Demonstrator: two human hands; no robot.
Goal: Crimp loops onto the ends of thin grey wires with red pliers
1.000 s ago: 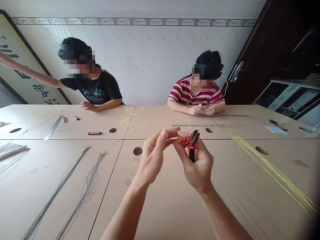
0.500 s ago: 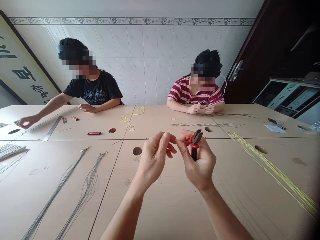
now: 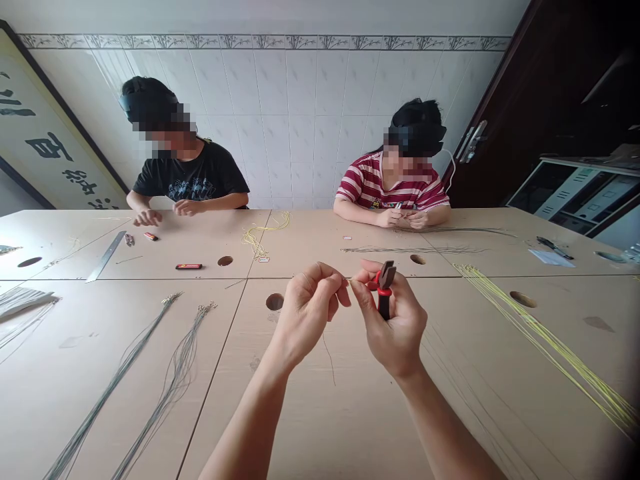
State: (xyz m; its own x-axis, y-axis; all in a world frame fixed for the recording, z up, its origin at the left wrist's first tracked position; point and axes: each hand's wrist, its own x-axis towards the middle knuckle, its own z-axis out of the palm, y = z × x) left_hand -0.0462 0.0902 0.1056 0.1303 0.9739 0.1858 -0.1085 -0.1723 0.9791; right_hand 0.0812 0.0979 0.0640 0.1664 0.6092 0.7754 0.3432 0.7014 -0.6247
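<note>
My right hand (image 3: 397, 313) grips pliers (image 3: 385, 287) with red and black handles, their dark jaws pointing up. Its thumb and index finger also pinch something tiny, too small to make out, close to my left fingertips. My left hand (image 3: 313, 310) is closed in a pinch on a thin cord (image 3: 330, 360), whose loose end hangs below the fingers. Both hands are raised over the middle of the table (image 3: 320, 433), fingertips almost touching. To the right lies a bundle of yellow cords (image 3: 540, 327); on the left are two bundles of grey-green cords (image 3: 120, 373) (image 3: 175, 373).
Two people sit across the table, one in a black shirt (image 3: 200, 170), one in a striped shirt (image 3: 395, 180). Between lie a metal ruler (image 3: 106, 257), a red-black lighter (image 3: 189, 267), yellow cords (image 3: 255, 240) and dark cords (image 3: 415, 251). Round holes (image 3: 275, 302) pierce the tabletop.
My left fingers have closed into a tighter pinch, and a hanging cord end now shows below them. The pliers shifted slightly left. The person in black drew an outstretched arm back.
</note>
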